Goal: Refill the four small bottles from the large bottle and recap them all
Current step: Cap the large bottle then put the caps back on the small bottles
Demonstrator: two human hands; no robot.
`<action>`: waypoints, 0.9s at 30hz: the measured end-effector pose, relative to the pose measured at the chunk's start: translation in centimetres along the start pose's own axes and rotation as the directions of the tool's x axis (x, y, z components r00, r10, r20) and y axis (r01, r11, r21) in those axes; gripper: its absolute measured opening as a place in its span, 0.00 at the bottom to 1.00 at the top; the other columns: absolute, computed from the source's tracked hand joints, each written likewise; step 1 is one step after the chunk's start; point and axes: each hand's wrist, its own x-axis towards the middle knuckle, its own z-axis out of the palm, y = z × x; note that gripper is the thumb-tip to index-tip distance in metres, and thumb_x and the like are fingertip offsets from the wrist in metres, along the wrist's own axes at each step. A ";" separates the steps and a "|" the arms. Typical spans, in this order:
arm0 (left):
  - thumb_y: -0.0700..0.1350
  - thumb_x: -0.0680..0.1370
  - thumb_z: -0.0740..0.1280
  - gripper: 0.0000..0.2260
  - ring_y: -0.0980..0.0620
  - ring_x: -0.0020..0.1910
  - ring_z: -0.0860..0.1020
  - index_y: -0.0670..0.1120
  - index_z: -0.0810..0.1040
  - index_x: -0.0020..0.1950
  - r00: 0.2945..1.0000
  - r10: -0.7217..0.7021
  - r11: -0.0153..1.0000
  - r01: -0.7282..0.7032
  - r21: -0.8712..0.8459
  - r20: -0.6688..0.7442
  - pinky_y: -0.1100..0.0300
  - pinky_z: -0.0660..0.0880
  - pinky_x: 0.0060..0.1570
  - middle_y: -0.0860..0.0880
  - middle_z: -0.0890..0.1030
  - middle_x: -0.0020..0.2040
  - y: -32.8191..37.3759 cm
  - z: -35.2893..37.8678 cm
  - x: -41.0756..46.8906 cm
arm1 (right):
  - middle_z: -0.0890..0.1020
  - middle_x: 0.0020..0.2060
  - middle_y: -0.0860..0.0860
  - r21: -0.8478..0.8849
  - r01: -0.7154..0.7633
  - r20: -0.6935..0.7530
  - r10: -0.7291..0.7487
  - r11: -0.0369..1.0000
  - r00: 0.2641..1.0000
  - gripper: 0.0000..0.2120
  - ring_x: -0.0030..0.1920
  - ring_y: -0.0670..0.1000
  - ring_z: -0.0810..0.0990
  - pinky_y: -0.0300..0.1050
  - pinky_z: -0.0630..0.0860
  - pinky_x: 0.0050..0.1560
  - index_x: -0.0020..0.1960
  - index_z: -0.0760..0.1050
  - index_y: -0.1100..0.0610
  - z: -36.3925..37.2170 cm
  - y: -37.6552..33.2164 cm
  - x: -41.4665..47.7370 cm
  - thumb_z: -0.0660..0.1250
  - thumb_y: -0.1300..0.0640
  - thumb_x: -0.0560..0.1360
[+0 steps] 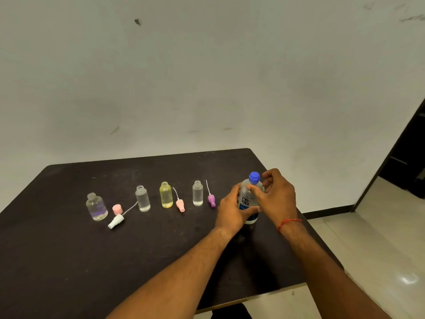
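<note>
The large bottle (249, 199) stands upright on the bench (69, 261), between the two hands. The left hand (231, 210) is wrapped around its lower body at the label; the right hand (279, 199) is half curled beside the shoulder, thumb touching the bottle just below the blue cap (254, 177), the other fingers clear of the cap, so it grips nothing firmly. The cap appears still on. Judgement: clear plastic, well filled, so moderately heavy and liable to flex under a hard squeeze; hold low on the body, turn the cap by its ribbed side. To the left of the left hand stand four small bottles, all uncapped: the nearest clear (198, 193), then yellow (166, 195), then clear (142, 198), and the farthest squat one (96, 206). They look light and easily toppled; steady each at the body when pouring. Their spray caps lie loose beside them: purple (211, 200), pink (180, 204), white (116, 221), and a pink cover (116, 209).
</note>
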 end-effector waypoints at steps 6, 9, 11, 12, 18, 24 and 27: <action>0.54 0.67 0.81 0.41 0.59 0.65 0.74 0.53 0.67 0.76 0.996 -0.019 0.998 0.023 0.052 -0.083 0.62 0.74 0.63 0.57 0.72 0.70 -0.9 -2.1 -1.7 | 0.74 0.38 0.44 0.172 0.170 -0.199 -0.135 0.970 0.971 0.14 0.38 0.43 0.77 0.27 0.74 0.37 0.52 0.69 0.46 0.8 -0.8 -3.4 0.73 0.50 0.73; 0.46 0.68 0.80 0.29 0.58 0.57 0.76 0.53 0.72 0.66 0.964 0.022 0.997 -0.003 0.075 -0.264 0.66 0.74 0.55 0.56 0.77 0.60 -2.1 -4.2 -3.3 | 0.75 0.36 0.43 0.169 0.262 -0.197 -0.228 0.950 0.953 0.09 0.36 0.45 0.76 0.31 0.74 0.36 0.49 0.73 0.49 2.8 -1.3 -5.1 0.72 0.52 0.73; 0.42 0.69 0.78 0.23 0.57 0.52 0.77 0.54 0.73 0.59 0.927 0.017 0.996 0.016 0.085 -0.376 0.64 0.75 0.51 0.56 0.78 0.55 -2.6 -5.7 -4.0 | 0.75 0.36 0.42 0.174 0.257 -0.147 -0.233 0.951 0.961 0.08 0.35 0.44 0.77 0.32 0.75 0.36 0.50 0.75 0.50 4.7 -1.8 -5.8 0.72 0.54 0.73; 0.41 0.70 0.78 0.22 0.57 0.51 0.77 0.54 0.73 0.58 0.908 0.004 0.995 0.036 0.088 -0.420 0.63 0.75 0.49 0.56 0.77 0.54 -2.8 -6.4 -4.2 | 0.76 0.37 0.42 0.181 0.242 -0.117 -0.223 0.953 0.968 0.09 0.36 0.43 0.77 0.32 0.75 0.36 0.50 0.75 0.50 5.8 -2.0 -6.0 0.72 0.53 0.73; 0.44 0.75 0.75 0.17 0.54 0.45 0.79 0.49 0.74 0.61 0.842 -0.074 0.985 0.146 0.094 -0.535 0.70 0.73 0.42 0.50 0.77 0.55 -4.3 -9.7 -3.2 | 0.73 0.43 0.42 0.026 0.183 0.081 -0.185 0.983 0.979 0.06 0.42 0.42 0.77 0.35 0.77 0.45 0.51 0.76 0.49 11.1 -2.6 -5.4 0.70 0.55 0.75; 0.46 0.77 0.73 0.24 0.53 0.66 0.75 0.46 0.73 0.71 0.883 -0.124 0.963 0.217 0.159 -0.454 0.57 0.73 0.65 0.49 0.77 0.67 -5.6 -10.2 -0.9 | 0.74 0.51 0.51 -0.236 0.119 0.250 -0.058 0.965 0.967 0.07 0.53 0.51 0.75 0.42 0.73 0.51 0.55 0.74 0.54 13.7 -2.9 -2.9 0.65 0.54 0.78; 0.48 0.76 0.74 0.29 0.52 0.70 0.73 0.46 0.70 0.75 0.912 -0.133 0.963 0.212 0.169 -0.389 0.54 0.71 0.69 0.49 0.75 0.71 -5.7 -10.2 0.2 | 0.75 0.50 0.52 -0.274 0.097 0.300 -0.011 0.957 0.954 0.05 0.52 0.52 0.76 0.43 0.73 0.51 0.51 0.75 0.53 14.2 -2.8 -2.0 0.66 0.54 0.77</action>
